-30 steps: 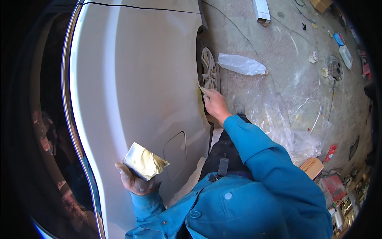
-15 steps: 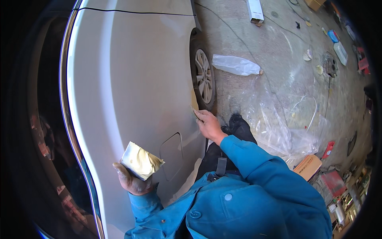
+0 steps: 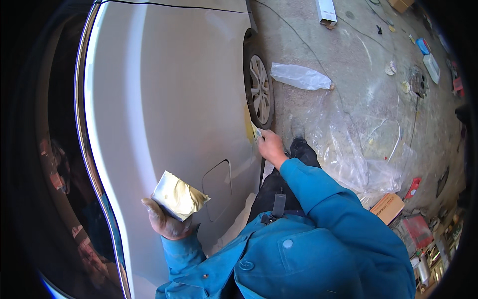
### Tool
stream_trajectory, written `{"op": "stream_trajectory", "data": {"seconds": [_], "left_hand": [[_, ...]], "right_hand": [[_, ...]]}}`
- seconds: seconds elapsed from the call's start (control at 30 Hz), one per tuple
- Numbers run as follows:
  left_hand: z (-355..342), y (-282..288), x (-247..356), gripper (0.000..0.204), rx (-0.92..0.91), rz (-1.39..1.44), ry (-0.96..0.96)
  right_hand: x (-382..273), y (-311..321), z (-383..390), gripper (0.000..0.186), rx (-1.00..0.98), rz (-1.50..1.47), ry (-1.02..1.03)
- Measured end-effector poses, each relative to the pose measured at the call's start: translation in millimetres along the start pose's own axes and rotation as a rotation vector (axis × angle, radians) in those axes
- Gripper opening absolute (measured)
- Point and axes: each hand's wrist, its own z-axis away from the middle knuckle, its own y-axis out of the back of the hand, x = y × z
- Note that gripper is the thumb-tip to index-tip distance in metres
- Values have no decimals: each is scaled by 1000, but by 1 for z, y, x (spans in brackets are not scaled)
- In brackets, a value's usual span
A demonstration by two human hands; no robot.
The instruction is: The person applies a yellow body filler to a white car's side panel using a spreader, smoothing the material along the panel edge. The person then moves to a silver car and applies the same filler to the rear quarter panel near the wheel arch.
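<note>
My left hand [image 3: 168, 221] holds a small flat board from below, its thumb standing off to the side. A thick mound of cream-coloured putty [image 3: 182, 197] covers most of the board. My right hand [image 3: 272, 149] pinches a thin, pale putty spreader [image 3: 256, 130], held at the lower edge of the silver car panel [image 3: 189, 99] beside the wheel. A yellowish putty patch [image 3: 248, 124] shows on the panel along the wheel arch there. Part of the spreader is hidden by my fingers.
The car's wheel [image 3: 259, 89] is just beyond my right hand. A fuel flap [image 3: 217, 189] lies between my hands. Clear plastic sheeting [image 3: 363, 172], a plastic-wrapped roll [image 3: 300, 76], an orange-brown box [image 3: 386, 208] and a cable lie on the concrete floor.
My right hand has shifted with the spreader, which now shows more of its pale face, and more of the yellowish patch is visible. My left hand still holds the putty board. The view has shifted slightly.
</note>
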Motion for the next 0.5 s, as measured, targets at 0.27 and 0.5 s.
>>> {"op": "stream_trajectory", "data": {"seconds": [0.27, 0.5], "left_hand": [[-4, 11, -2, 69, -49, -19, -6], [-5, 2, -4, 69, 303, -168, -24]], "right_hand": [[-30, -11, 24, 37, -14, -29, 21], [12, 20, -15, 31, -40, -444, -210]]}}
